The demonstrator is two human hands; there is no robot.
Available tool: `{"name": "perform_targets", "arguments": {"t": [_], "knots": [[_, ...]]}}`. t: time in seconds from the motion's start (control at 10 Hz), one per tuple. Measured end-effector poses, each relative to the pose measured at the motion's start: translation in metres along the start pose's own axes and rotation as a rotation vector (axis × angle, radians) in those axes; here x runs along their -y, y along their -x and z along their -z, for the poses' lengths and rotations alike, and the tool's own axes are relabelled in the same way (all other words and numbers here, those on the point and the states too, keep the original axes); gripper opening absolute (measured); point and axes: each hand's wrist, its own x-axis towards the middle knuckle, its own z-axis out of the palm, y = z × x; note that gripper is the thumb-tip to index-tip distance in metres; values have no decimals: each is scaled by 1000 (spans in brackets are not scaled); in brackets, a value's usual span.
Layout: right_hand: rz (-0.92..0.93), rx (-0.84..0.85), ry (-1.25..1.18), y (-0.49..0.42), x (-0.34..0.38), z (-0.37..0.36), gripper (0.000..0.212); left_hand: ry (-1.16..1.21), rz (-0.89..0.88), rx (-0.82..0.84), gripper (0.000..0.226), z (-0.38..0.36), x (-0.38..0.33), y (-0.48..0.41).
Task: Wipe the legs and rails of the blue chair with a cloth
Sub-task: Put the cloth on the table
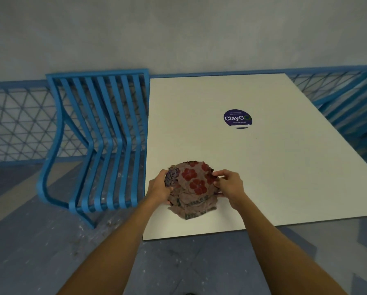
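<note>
A crumpled brown cloth [192, 188] with red flowers lies near the front left corner of the white table [263, 167]. My left hand [159, 187] grips its left edge and my right hand [228, 185] pinches its right edge. The blue chair [97, 141] with slatted seat and back stands left of the table, its seat edge tucked against the table's side. Its curved legs and rails show at the left and front.
A round purple sticker [238, 118] sits mid-table. A blue mesh railing [18, 122] runs along the grey wall behind. Another blue chair [352, 116] stands at the table's right side. The grey floor [29, 241] is speckled with dust.
</note>
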Motion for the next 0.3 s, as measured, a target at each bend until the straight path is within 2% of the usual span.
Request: {"name": "perform_targets", "arguments": {"t": [0.1,0.2,0.3], "knots": [[11,9,132,-4,3,3,32,-139,16,-2,36,-1,-4,-3],[106,72,463,-8,11,7,30,-367,16,70,38,5,-8,-5],[158,85,840,-6,25,13,37,-626,7,144,69,19,-18,-4]]}}
